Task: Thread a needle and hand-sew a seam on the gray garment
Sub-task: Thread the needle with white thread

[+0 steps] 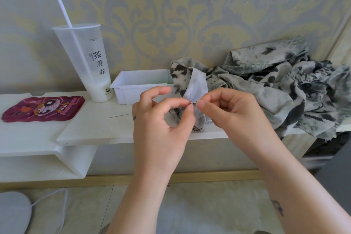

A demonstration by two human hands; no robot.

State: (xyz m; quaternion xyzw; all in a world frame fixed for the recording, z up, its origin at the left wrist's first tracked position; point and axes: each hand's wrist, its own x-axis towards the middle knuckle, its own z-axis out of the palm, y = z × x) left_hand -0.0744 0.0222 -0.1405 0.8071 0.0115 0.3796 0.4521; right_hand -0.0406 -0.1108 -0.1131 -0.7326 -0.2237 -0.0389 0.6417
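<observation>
1. Gray garment (pixel 275 85): soft, crumpled woven cloth, gray w/ black blotchy print & zigzag-cut edges. It is lying heaped at right-centre of frame on the smooth white laminate shelf top (pixel 95 131). One strip is hanging down at frame centre, just behind the fingertips.
2. Left hand (pixel 161 119): thumb & index tips are pinching a fine pale thread (pixel 190 102) at frame centre; remaining fingers are curling loosely, holding nothing else.
3. Right hand (pixel 228 109): thumb & index are pinching the same thread, tips almost touching the left hand's.
4. Thin straight silvery needle (pixel 121 115): lying flat on the shelf top, just left of the left hand, in neither grip.
5. Upper left: tall frosted translucent plastic cup (pixel 91 62) w/ white straw is standing beside a white rectangular plastic bin (pixel 133 85). Far left: a glossy magenta cartoon phone case (pixel 43 108) is lying flat.
</observation>
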